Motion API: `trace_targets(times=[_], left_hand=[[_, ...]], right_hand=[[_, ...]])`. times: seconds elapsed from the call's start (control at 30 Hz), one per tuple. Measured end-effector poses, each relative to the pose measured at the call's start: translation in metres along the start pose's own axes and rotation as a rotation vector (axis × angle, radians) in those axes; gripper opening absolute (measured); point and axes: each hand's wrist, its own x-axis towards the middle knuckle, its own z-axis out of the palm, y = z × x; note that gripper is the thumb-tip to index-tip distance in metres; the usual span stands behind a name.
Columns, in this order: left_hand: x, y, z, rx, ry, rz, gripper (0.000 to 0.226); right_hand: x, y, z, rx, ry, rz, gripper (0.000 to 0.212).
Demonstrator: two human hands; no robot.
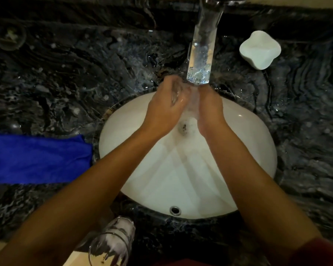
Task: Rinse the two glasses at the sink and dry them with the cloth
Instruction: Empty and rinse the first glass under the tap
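The clear drinking glass (175, 94) lies between the two hands over the far side of the white oval sink basin (248, 143), directly under the transparent spout (201, 54). It is held mostly by the left hand (164, 110), whose fingers wrap its wall. The right hand (208, 110) presses in from the other side, fingers curled in the running water; whether it grips the glass cannot be told. The glass's long axis is too blurred by water to tell.

The second clear glass, streaked with white foam (112, 244), stands on the near edge of the dark marble desk (46, 73), nearest the left forearm. It looks unrinsed. The folded blue cloth (37, 158) lies at the desk's left edge, well apart from both hands.
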Motion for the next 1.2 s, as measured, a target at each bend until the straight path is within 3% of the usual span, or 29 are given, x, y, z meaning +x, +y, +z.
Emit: trace_targets(times=[0.17,0.37,0.57,0.7,0.83,0.97,1.03,1.2], left_hand=[[-0.018,-0.008,0.013,0.076,0.068,0.209,0.057],[-0.023,-0.005,0.028,0.016,0.103,0.228,0.091],[-0.015,-0.004,0.024,-0.011,0.019,0.178,0.063],[-0.006,0.006,0.022,-0.237,-0.016,-0.009,0.032],[0.011,0.016,0.015,-0.397,-0.027,-0.092,0.049],[0.018,0.016,0.009,-0.492,-0.226,-0.125,0.054],[0.019,0.017,0.011,-0.467,-0.169,-0.134,0.040],[0.009,0.020,0.033,-0.526,0.149,-0.272,0.034]], right_hand=[[-0.006,0.004,-0.008,0.182,-0.035,0.061,0.030],[-0.001,0.007,-0.015,0.338,-0.021,0.100,0.042],[-0.009,0.014,-0.022,0.275,0.134,0.143,0.022],[-0.019,0.019,-0.026,0.286,-0.030,0.250,0.018],[-0.015,0.026,-0.018,0.454,-0.194,0.451,0.035],[-0.011,0.029,-0.020,0.427,-0.278,0.477,0.054],[-0.014,0.027,-0.019,0.323,-0.280,0.489,0.061],[-0.020,0.010,-0.009,0.010,0.018,0.144,0.031]])
